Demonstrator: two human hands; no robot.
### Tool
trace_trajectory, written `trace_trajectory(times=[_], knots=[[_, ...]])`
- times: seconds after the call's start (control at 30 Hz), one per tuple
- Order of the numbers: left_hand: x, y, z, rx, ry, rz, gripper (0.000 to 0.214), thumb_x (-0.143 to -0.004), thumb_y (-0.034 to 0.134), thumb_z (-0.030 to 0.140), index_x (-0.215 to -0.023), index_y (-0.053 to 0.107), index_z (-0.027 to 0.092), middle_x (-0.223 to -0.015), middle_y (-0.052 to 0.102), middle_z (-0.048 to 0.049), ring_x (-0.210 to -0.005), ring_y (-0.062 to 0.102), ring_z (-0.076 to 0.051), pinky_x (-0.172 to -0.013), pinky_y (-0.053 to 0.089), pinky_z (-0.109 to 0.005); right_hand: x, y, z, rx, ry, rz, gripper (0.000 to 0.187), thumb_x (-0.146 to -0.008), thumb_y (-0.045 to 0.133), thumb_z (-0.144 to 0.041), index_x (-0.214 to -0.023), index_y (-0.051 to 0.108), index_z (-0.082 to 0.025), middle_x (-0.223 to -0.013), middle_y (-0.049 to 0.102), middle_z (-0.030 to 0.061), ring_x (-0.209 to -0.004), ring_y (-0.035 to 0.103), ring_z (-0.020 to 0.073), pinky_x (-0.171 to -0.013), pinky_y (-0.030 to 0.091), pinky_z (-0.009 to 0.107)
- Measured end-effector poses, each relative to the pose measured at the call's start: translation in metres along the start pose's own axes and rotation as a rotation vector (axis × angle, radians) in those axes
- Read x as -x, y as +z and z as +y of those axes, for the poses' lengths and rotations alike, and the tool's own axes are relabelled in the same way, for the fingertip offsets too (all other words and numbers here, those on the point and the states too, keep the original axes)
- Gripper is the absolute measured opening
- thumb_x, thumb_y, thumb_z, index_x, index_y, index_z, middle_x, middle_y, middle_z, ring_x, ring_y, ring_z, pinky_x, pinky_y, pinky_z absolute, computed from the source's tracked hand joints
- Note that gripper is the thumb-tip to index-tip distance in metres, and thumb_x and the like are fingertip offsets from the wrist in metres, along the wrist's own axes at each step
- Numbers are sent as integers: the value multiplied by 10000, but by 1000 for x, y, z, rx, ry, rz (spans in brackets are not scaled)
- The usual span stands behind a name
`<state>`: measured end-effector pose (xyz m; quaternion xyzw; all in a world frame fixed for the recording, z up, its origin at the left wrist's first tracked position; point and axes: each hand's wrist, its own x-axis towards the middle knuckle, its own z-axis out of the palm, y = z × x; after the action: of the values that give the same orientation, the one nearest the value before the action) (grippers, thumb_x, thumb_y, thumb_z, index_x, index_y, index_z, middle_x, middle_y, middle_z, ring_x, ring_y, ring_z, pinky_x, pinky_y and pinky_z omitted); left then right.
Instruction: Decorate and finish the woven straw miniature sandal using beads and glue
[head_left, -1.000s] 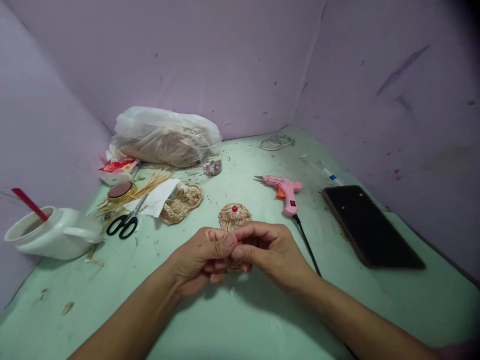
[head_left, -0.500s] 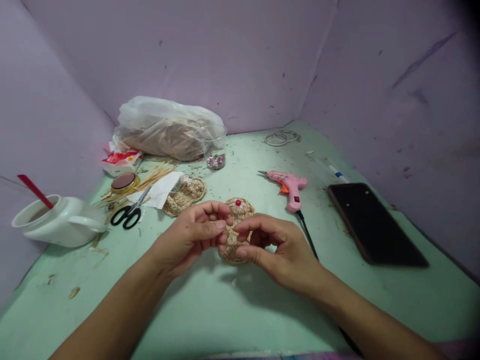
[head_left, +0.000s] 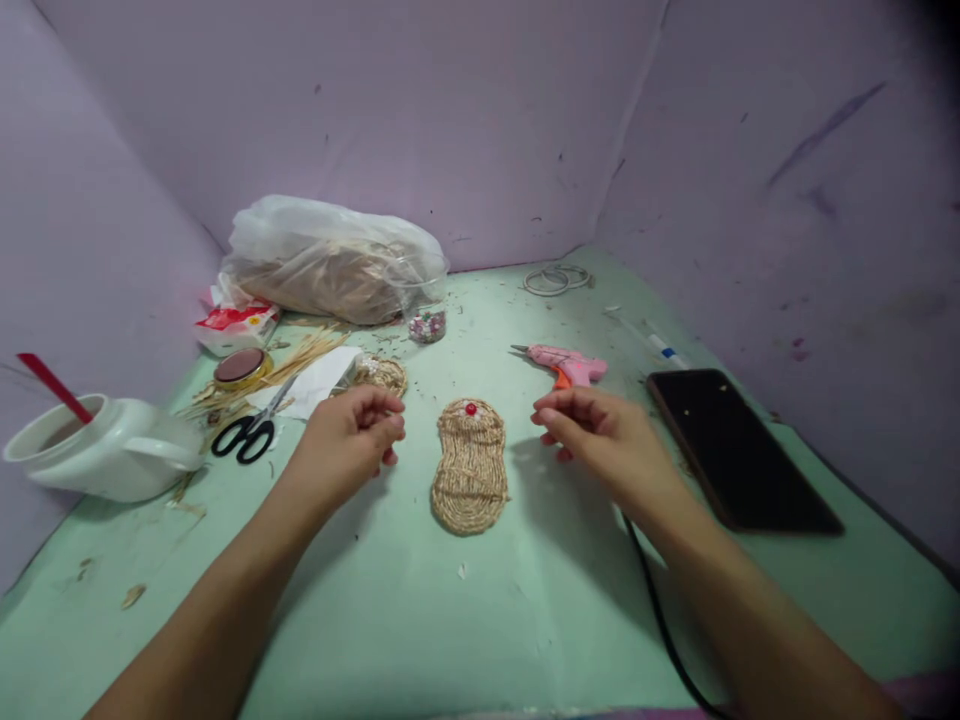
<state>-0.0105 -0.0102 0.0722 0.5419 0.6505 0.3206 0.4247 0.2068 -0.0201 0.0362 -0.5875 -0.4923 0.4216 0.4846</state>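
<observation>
A small woven straw sandal [head_left: 470, 478] with a red bead at its toe lies flat on the green table [head_left: 465, 620], with neither hand on it. My left hand [head_left: 349, 445] hovers just left of it, fingers curled in toward the thumb, and I see nothing in them. My right hand [head_left: 600, 435] hovers just right of it, fingers loosely stretched toward the sandal and empty. It partly covers the pink glue gun [head_left: 564, 362]. A second woven sandal [head_left: 382, 373] lies behind my left hand.
Black scissors [head_left: 244, 435], straw sticks, white paper and a round tin lie at the left. A white pot [head_left: 105, 455] with a red stick stands far left. A plastic bag of straw [head_left: 334, 262] is at the back. A black phone [head_left: 739, 450] lies right. The glue gun's cord [head_left: 660, 620] runs toward me.
Both hands held the sandal together in front of me. They have put it down flat on the table and drawn apart, left hand to the left, right hand to the right.
</observation>
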Motion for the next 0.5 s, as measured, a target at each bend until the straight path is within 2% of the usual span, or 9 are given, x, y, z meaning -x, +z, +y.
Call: trace_trajectory(times=[0.07,0.13,0.2,0.33,0.5], knots=[[-8,3,-10,-154,-101,-102,124,-643,582,270,-608,564,152,-487,561,23,-363,473,-87,-344,313,-181,-8,-1,10,33,118,-125,40,-645,646,-192,-681,629,-196,-579,615,3,-464,545,127,-397,387,238],[-12,12,-18,-191,-154,-191,248,-641,579,300,-453,517,150,-376,510,16,-287,401,-77,-318,262,-188,-11,3,18,36,199,-230,36,-630,642,-170,-653,630,-195,-549,611,-1,-432,532,116,-363,346,221],[-12,22,-23,-195,-171,-232,307,-638,581,318,-395,490,154,-324,474,15,-259,351,-68,-309,227,-190,-9,9,23,30,229,-274,35,-623,638,-162,-648,639,-186,-563,631,7,-425,530,108,-356,332,212],[-8,33,-27,-160,-154,-233,280,-630,595,308,-416,502,152,-309,427,34,-268,297,-56,-315,190,-190,-4,18,29,-8,224,-270,116,-595,650,-140,-705,648,-176,-579,639,6,-460,543,109,-400,373,216],[-8,34,-28,-30,-52,-169,229,-653,584,310,-510,509,147,-393,446,46,-327,347,-61,-350,234,-189,-2,21,20,-154,216,-201,163,-594,672,-155,-731,584,-170,-630,617,-7,-564,583,115,-542,468,246]])
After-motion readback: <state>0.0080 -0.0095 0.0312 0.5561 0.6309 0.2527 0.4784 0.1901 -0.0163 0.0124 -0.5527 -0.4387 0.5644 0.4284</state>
